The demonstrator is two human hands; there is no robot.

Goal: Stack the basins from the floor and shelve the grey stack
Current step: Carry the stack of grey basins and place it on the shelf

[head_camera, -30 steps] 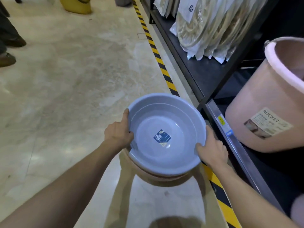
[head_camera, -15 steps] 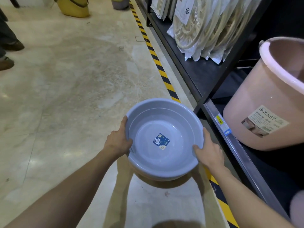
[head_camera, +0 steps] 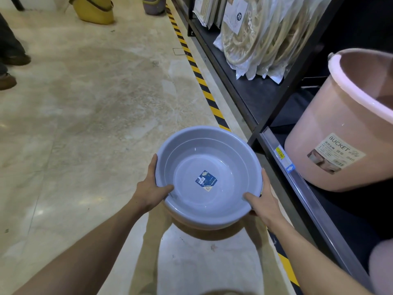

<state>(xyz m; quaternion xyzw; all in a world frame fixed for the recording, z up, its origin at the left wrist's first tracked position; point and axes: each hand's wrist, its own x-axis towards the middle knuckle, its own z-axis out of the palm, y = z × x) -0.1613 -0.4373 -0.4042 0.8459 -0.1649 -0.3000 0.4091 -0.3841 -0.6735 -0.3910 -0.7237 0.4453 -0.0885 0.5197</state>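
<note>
I hold a grey basin stack [head_camera: 223,162] above the floor, with a blue label stuck inside the top basin. A pinkish-brown basin edge shows underneath it at the near side. My left hand [head_camera: 152,188] grips the left rim, thumb inside the basin. My right hand [head_camera: 262,201] grips the right rim, thumb inside too. The stack hangs just left of the dark shelf [head_camera: 251,88] and its metal front rail [head_camera: 297,179].
A pink bucket [head_camera: 340,133] stands on the lower shelf at right. Bagged hoses [head_camera: 261,33] fill the upper shelf. Yellow-black tape [head_camera: 197,73] runs along the shelf base. A yellow bucket [head_camera: 93,9], a grey bucket [head_camera: 152,5] and a person's shoes [head_camera: 8,69] are further off.
The basin stack has drifted slightly lower and nearer in view. Both thumbs have come over the rim to the inside of the basin.
</note>
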